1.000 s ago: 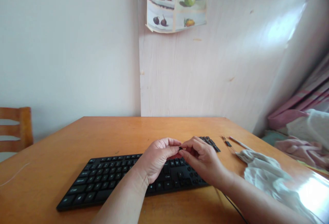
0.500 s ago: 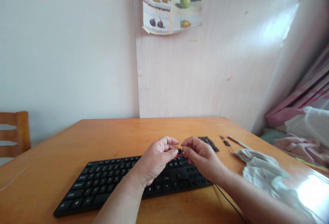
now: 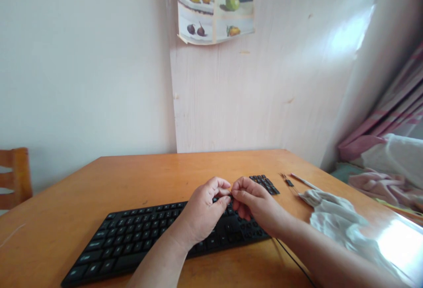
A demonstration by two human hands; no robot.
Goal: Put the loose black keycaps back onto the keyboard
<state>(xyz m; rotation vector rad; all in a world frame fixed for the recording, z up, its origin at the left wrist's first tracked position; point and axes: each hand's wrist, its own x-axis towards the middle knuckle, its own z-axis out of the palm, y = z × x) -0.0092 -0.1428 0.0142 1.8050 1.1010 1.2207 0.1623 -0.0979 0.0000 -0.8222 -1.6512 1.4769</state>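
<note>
Keyboard [image 3: 145,228] lies aslant on the table [image 3: 132,173], beneath both hands. Left hand [image 3: 205,211]: curled, thumb close under the fingers. Right hand [image 3: 256,196]: thumb and forefinger drawn together, tips meeting the left's or nearly so. Whether either pinches a small piece, cannot tell; dark keys behind hide it. Step in hand, my reading: fine fingertip work on something small, held above the board. Next move seems to call for a light, steady touch and clear sight of the right end, where round sockets show without caps.

Materials: black plastic, matt, square-topped. Loose keys [image 3: 265,185] in a block beyond the right hand. Table smooth, orange-brown wood. Cloth [image 3: 340,217] pale, thin, crumpled. Cable [image 3: 294,261] slim, dark, curving.
</note>
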